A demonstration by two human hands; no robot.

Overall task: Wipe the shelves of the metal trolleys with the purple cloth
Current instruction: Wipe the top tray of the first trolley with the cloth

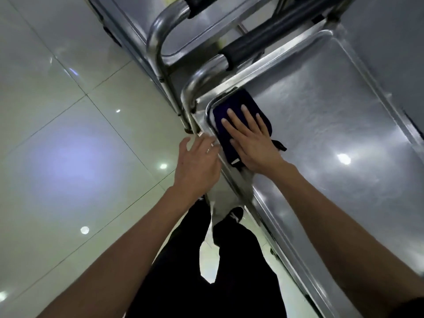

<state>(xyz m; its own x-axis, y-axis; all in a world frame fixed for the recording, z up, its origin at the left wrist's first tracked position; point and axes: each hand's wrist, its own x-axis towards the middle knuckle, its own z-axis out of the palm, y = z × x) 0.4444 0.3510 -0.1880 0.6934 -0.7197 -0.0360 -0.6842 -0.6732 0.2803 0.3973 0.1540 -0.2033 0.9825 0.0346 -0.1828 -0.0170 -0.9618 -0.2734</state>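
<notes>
While it lies folded in the shelf's near corner: purple cloth [231, 125]
Right hand [252, 141]: flat, fingers spread, pressing the cloth to scrub
Left hand [197, 161]: loosely open beside the trolley rim [231, 175], likely steadying
Top shelf [332, 134]: streaky
</notes>
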